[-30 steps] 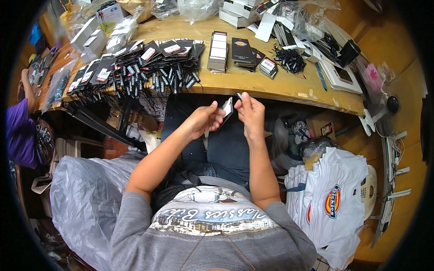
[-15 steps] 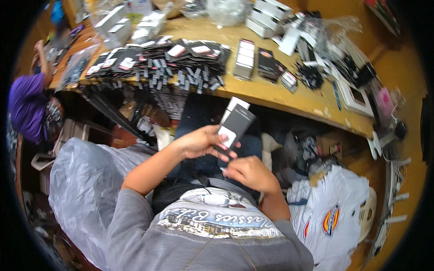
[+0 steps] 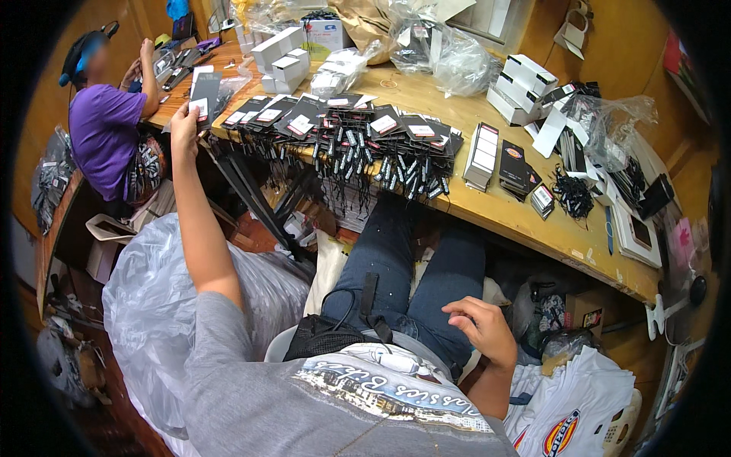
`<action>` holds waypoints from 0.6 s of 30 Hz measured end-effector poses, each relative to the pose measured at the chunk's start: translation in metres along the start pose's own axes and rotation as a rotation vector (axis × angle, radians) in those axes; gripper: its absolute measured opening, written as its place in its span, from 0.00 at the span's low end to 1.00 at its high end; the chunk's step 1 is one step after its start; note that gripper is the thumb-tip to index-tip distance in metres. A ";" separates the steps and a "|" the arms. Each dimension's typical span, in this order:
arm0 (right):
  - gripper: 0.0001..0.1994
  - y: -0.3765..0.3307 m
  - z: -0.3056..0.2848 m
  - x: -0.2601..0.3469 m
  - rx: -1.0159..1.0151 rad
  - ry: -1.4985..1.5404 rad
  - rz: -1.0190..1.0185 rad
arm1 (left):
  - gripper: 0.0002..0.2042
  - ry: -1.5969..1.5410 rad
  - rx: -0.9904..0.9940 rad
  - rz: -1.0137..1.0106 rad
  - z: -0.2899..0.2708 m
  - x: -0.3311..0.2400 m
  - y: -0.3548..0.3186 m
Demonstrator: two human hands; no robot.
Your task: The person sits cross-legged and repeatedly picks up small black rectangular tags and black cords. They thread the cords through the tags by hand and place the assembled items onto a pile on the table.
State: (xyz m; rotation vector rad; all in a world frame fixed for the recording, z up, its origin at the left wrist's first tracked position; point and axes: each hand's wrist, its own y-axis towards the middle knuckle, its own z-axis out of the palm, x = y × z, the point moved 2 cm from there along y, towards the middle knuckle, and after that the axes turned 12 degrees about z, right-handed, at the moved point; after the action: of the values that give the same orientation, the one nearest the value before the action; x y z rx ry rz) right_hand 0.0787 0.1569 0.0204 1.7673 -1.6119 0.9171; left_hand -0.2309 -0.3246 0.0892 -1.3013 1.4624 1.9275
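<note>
Stretched out to the far left, my left hand (image 3: 185,131) grips dark hang tags (image 3: 204,90) with a white sticker, at the table's edge. Beside them, rows of black hang tags (image 3: 301,114) with white stickers overlap along the front of the table, their black strings and small clips (image 3: 365,160) dangling over the edge. My right hand (image 3: 483,327) hovers above my right thigh, fingers loosely bent and apart, with nothing visible in it. A stack of white labels (image 3: 481,156) and a pile of black cards (image 3: 515,164) stand further right on the table.
At the left a person in a purple shirt (image 3: 106,137) sits by the table. Small white boxes (image 3: 521,90) and clear plastic bags (image 3: 464,65) crowd the back. A large plastic bag (image 3: 160,289) bulges beside my left arm; folded white shirts (image 3: 571,404) lie at my right.
My left hand has carried the hang tags from in front of my body to the far left. My right hand has come away from them. The view has shifted left.
</note>
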 end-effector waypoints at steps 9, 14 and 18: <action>0.09 -0.004 -0.006 -0.008 -0.059 -0.031 0.070 | 0.14 0.530 0.100 0.019 0.029 0.102 0.051; 0.07 -0.006 -0.011 -0.012 -0.081 -0.044 0.070 | 0.16 0.907 0.341 0.034 0.057 0.114 0.068; 0.06 -0.002 -0.052 -0.020 -0.266 -0.063 0.006 | 0.21 1.430 0.081 0.165 0.058 0.061 0.047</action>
State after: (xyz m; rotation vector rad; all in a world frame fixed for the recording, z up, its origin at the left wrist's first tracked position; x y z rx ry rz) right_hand 0.0744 0.2102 0.0359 1.6211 -1.6931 0.6212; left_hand -0.3213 -0.3033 0.0639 -2.7876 2.1512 0.7708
